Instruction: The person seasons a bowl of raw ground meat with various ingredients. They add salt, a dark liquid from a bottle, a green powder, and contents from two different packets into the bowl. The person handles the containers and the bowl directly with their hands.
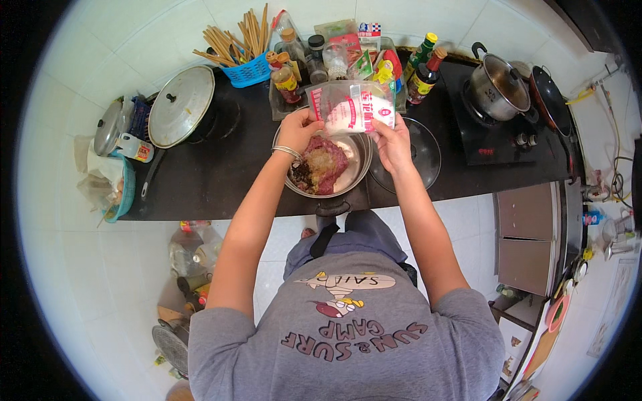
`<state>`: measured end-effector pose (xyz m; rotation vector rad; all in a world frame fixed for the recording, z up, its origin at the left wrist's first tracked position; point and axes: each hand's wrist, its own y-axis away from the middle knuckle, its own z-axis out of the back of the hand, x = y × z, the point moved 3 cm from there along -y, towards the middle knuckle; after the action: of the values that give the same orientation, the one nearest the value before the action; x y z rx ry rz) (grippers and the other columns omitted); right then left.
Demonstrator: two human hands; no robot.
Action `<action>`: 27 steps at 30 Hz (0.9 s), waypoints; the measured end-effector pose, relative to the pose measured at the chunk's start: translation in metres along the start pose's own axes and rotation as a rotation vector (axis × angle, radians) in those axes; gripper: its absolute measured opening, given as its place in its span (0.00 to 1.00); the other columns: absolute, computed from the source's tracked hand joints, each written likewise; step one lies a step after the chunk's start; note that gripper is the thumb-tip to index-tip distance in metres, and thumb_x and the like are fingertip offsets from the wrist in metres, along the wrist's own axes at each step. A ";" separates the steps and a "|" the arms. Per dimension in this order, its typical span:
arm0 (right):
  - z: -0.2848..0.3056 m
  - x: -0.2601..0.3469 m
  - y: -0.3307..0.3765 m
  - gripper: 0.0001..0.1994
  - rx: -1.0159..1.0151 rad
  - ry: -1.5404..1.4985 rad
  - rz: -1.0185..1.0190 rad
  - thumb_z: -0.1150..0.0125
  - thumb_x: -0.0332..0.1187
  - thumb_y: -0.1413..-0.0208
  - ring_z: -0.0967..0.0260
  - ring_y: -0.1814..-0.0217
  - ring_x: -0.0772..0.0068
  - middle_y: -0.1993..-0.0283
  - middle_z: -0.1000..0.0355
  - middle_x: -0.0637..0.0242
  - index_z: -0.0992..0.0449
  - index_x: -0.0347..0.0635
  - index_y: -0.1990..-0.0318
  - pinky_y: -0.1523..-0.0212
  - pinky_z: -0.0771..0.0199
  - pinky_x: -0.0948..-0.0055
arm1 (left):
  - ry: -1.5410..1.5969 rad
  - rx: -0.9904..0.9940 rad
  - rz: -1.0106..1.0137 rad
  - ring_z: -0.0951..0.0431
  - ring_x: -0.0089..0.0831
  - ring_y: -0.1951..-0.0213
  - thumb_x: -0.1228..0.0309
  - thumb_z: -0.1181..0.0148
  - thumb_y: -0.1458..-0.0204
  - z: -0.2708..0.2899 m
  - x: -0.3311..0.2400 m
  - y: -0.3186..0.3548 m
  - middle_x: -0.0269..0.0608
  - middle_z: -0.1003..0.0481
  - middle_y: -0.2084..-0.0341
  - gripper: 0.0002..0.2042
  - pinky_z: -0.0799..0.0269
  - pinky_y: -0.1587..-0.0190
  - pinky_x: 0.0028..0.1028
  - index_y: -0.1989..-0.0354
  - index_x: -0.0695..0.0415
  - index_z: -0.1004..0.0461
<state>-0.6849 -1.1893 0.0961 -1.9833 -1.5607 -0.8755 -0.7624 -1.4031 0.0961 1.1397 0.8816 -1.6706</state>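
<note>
A clear plastic bag of white powder [342, 113] with red print is stretched between my two hands, above the far side of a steel pot. My left hand [298, 131] pinches the bag's left lower corner; a bangle circles that wrist. On the bag's right edge, my right hand [394, 142] grips with thumb and fingers. Below, the steel pot [364, 164] holds raw minced meat [326, 164] with brown paste on top and dark bits at its left. The bag and my left hand hide part of the pot's far rim.
A glass lid [422, 157] lies right of the pot. Behind stand sauce bottles [425, 75], seasoning jars [316, 57] and a blue basket [249, 71] of chopsticks. A lidded wok [180, 107] is at left; a steel pot [498, 87] sits on the cooktop [491, 144] at right.
</note>
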 end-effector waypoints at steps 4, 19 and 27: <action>0.002 -0.002 0.000 0.16 0.009 -0.010 -0.005 0.44 0.18 0.48 0.27 0.58 0.69 0.56 0.28 0.61 0.35 0.37 0.52 0.58 0.24 0.71 | 0.110 -0.021 0.042 0.32 0.20 0.77 0.74 0.36 0.57 0.001 -0.008 0.003 0.33 0.28 0.82 0.06 0.36 0.72 0.23 0.76 0.62 0.26; 0.026 -0.030 0.010 0.15 -0.117 -0.303 -0.559 0.41 0.34 0.47 0.27 0.61 0.66 0.59 0.28 0.55 0.32 0.35 0.55 0.59 0.23 0.70 | -0.147 0.155 0.043 0.27 0.21 0.79 0.71 0.39 0.55 -0.002 -0.076 -0.025 0.38 0.25 0.83 0.08 0.32 0.73 0.23 0.77 0.64 0.26; 0.043 -0.006 0.006 0.30 -0.042 0.106 -0.552 0.54 0.54 0.43 0.31 0.57 0.60 0.55 0.32 0.52 0.40 0.36 0.44 0.55 0.28 0.66 | -0.177 0.139 -0.067 0.25 0.31 0.81 0.67 0.41 0.57 -0.061 -0.133 -0.075 0.44 0.26 0.86 0.11 0.30 0.74 0.29 0.81 0.64 0.24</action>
<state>-0.6721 -1.1646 0.0628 -1.5128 -2.0767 -1.2035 -0.7918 -1.2856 0.2072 1.0446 0.7084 -1.8801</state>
